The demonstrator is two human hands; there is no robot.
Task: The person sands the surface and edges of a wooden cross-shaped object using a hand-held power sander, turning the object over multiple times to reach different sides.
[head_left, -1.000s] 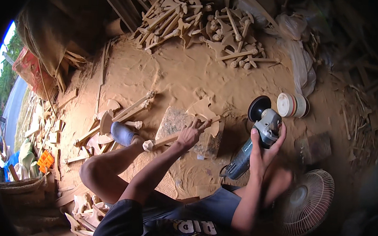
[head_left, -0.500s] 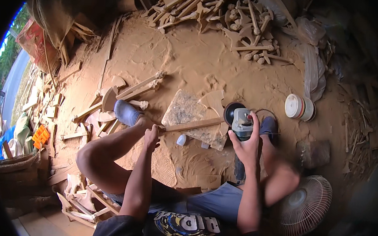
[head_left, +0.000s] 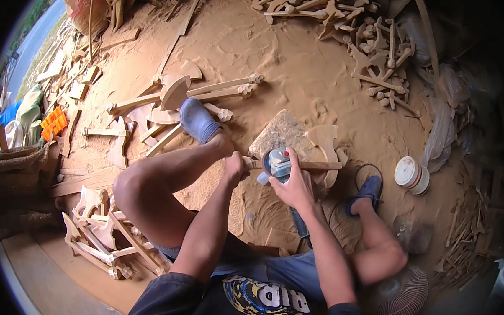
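My left hand (head_left: 234,167) is closed round the near-left end of a wooden axe-shaped piece (head_left: 321,166), whose long handle runs right to a broad flat head. My right hand (head_left: 297,189) grips an angle grinder (head_left: 279,162) from the right. The grinder's dark disc is over the handle, close to my left hand; whether it touches the wood is hidden. Under the piece lies a speckled, dusty slab (head_left: 284,130). A whitish object (head_left: 263,178) sits by the slab's near edge.
More wooden axe-like pieces (head_left: 175,94) lie around my left shoe (head_left: 197,119). Piles of carved wood (head_left: 384,61) stand at the back. A white bucket (head_left: 407,173) is at right, a round fan (head_left: 397,299) at lower right, and a stack of wooden parts (head_left: 101,228) at lower left.
My right hand has moved the grinder left along the handle, from the head end to beside my left hand. The whole view has shifted, and my right foot stands farther from the piece.
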